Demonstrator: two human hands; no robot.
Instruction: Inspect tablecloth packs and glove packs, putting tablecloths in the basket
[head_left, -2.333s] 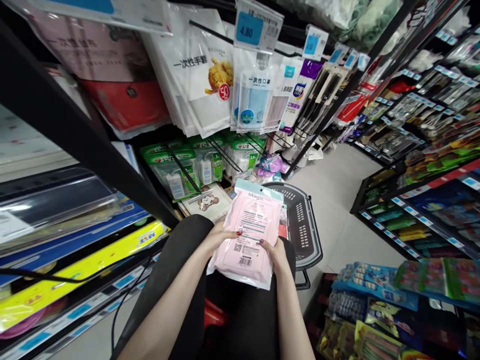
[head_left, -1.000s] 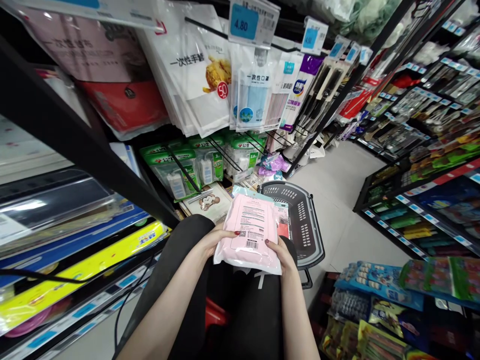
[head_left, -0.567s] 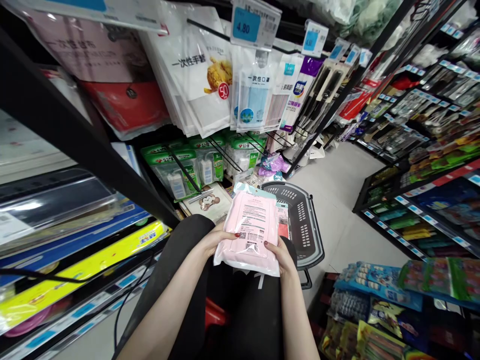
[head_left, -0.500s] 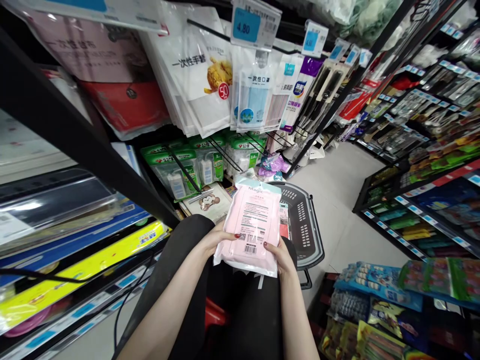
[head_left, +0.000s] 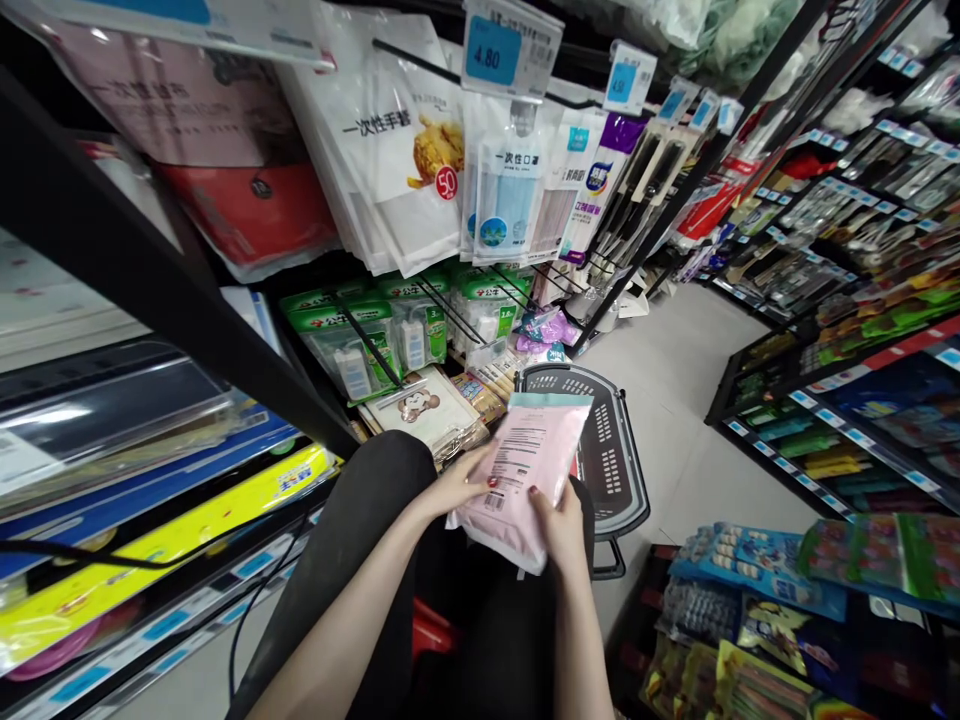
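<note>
A pink plastic packet (head_left: pixel 536 450) with a pale green top band is held above my lap, its printed side and barcode facing up. My left hand (head_left: pixel 459 488) grips its left edge, thumb on top. On the lower right edge my right hand (head_left: pixel 562 525) also has hold, thumb on the front and fingers behind, mostly hidden. The packet is tilted, its top leaning to the right. Just beyond it stands a dark shopping basket (head_left: pixel 626 450), partly covered by the packet.
Hooks on the rack ahead hold white glove packets (head_left: pixel 405 150), mask packets (head_left: pixel 504 190) and green-topped blister packs (head_left: pixel 345 345). A flat packet with a monkey picture (head_left: pixel 420 405) lies below. Grey floor (head_left: pixel 682 370) runs between shelves. Bagged snacks (head_left: pixel 757 570) sit at lower right.
The packet has turned clockwise and shifted right and slightly down, showing more of the goods behind it. Both hands have kept their hold and moved with it.
</note>
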